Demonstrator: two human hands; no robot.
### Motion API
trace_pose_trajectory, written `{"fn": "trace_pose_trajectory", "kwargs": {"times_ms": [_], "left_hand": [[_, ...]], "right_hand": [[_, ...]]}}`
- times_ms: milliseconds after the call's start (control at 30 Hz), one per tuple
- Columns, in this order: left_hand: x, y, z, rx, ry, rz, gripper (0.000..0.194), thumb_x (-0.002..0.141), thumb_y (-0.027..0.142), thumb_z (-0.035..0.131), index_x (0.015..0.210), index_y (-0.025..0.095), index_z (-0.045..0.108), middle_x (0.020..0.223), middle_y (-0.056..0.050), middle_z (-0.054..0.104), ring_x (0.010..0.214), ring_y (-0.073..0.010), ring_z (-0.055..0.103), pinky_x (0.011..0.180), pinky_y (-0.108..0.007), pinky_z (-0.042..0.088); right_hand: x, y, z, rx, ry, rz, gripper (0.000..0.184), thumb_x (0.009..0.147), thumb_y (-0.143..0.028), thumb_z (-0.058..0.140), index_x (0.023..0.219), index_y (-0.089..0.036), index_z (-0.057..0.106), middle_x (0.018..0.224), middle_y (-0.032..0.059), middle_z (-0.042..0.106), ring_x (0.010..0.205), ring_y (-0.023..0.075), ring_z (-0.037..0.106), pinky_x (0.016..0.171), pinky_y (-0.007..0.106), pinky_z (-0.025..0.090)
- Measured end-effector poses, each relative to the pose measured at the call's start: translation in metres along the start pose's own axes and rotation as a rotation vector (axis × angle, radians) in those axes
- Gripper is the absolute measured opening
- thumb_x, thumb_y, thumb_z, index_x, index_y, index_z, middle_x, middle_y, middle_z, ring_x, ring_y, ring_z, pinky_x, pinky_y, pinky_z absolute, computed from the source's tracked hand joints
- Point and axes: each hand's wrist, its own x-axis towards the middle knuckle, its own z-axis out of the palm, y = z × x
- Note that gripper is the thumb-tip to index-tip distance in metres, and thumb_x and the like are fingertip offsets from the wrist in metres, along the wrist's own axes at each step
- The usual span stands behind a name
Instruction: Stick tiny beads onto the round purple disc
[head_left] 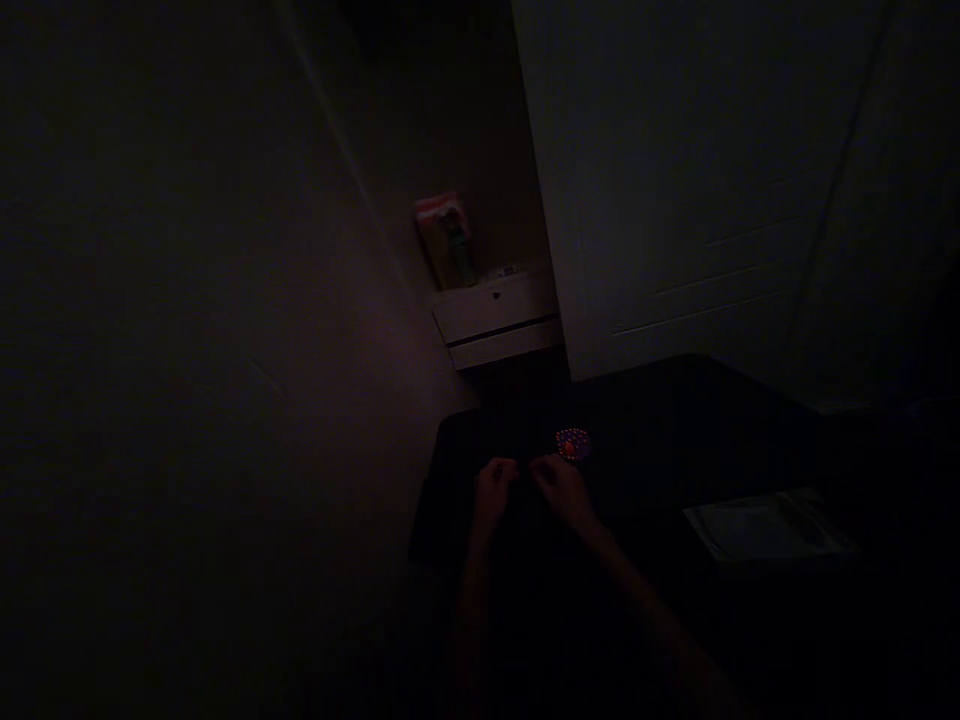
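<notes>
In very dim light, both hands reach over a dark tabletop (652, 420). My left hand (494, 487) is closed, its thumb and fingers pinched together toward the right. A short gap away, my right hand (562, 487) is closed in a similar pinch, pointing left. Whatever is between the fingers of either hand is too dark and small to make out. Just beyond the right hand lies a small round object (572, 443) with glowing orange-red dots around its edge and a purplish right side.
A pale wall (225, 350) rises close on the left. Behind the table stand a white panelled door or cabinet (675, 200) and a white drawer unit (499, 312) bearing a red-topped package (444, 240). A pale flat packet or booklet (769, 527) lies at right.
</notes>
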Motion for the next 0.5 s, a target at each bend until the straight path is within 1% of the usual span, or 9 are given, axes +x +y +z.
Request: {"fn": "trace_pose_trajectory", "kwargs": {"times_ms": [100,200,300,400,500], "left_hand": [[0.001,-0.011,-0.006,0.059,0.006,0.026,0.036,0.088,0.048,0.056,0.09,0.015,0.07,0.082,-0.008,0.07,0.08,-0.02,0.065,0.076,-0.03,0.046],[0.005,-0.033,-0.014,0.092,0.0,0.055,0.038,0.09,0.049,0.053,0.091,0.015,0.07,0.083,-0.008,0.071,0.079,-0.0198,0.064,0.075,-0.03,0.045],[0.009,-0.052,-0.02,0.083,-0.011,0.048,0.039,0.089,0.05,0.054,0.091,0.015,0.069,0.083,-0.009,0.071,0.079,-0.0204,0.064,0.074,-0.03,0.045],[0.011,-0.061,-0.022,0.067,-0.004,0.019,0.038,0.088,0.05,0.055,0.093,0.015,0.069,0.083,-0.009,0.071,0.079,-0.0209,0.065,0.075,-0.031,0.045],[0.011,-0.063,-0.022,0.074,-0.002,0.034,0.038,0.088,0.05,0.055,0.094,0.015,0.07,0.084,-0.009,0.071,0.081,-0.021,0.065,0.076,-0.031,0.046]], "right_hand": [[-0.001,0.006,0.013,0.007,0.01,0.0,0.018,0.091,-0.019,0.055,0.1,-0.016,0.071,0.102,0.0084,0.071,0.094,0.0207,0.066,0.09,0.034,0.049],[-0.002,0.015,0.032,0.02,-0.011,0.008,0.017,0.09,-0.019,0.056,0.099,-0.016,0.071,0.101,0.0084,0.071,0.093,0.0207,0.066,0.088,0.033,0.049],[-0.002,0.022,0.047,0.051,-0.024,0.015,0.017,0.09,-0.02,0.056,0.097,-0.016,0.07,0.099,0.0079,0.071,0.091,0.0202,0.067,0.086,0.032,0.049],[-0.002,0.025,0.054,0.075,-0.014,0.033,0.016,0.089,-0.022,0.056,0.094,-0.017,0.07,0.096,0.007,0.072,0.089,0.0196,0.067,0.083,0.032,0.049],[-0.001,0.026,0.053,0.096,-0.004,0.035,0.016,0.089,-0.024,0.056,0.093,-0.017,0.07,0.096,0.0068,0.072,0.088,0.0193,0.067,0.082,0.031,0.049]]}}
